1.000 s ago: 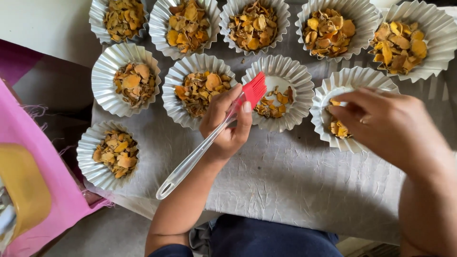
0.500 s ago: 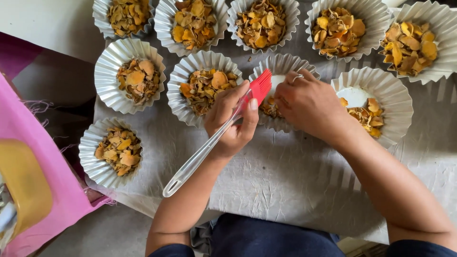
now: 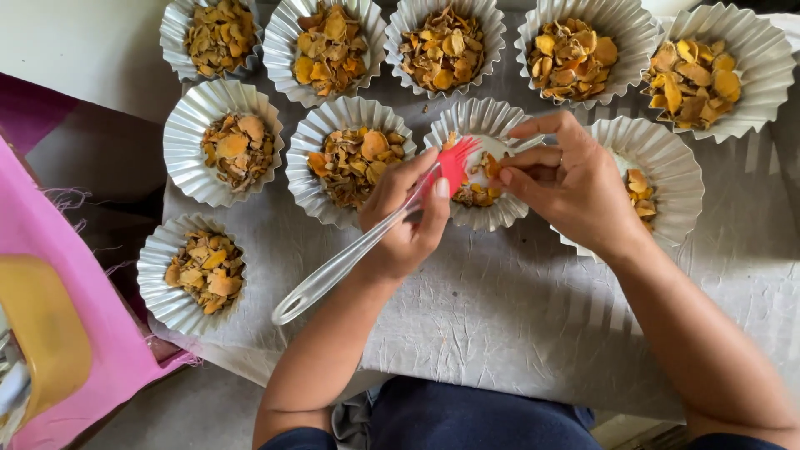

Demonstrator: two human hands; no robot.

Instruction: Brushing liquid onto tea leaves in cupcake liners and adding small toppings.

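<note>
Brushing over half-filled foil cup (image 3: 477, 125): we noted left hand (image 3: 404, 221) clamped on brush (image 3: 367, 242), clear handle trailing back below grip, red bristles (image 3: 454, 162) just ahead of fingertips, touching orange chips (image 3: 475, 193) in cup. Right hand (image 3: 567, 179) pinched together beside bristles; whether chip sat between fingers, we could not tell. Risk judged: light cup skidding or tipping on wrinkled grey sheet (image 3: 500, 317) if bristles pushed sideways, spilling chips.
</note>
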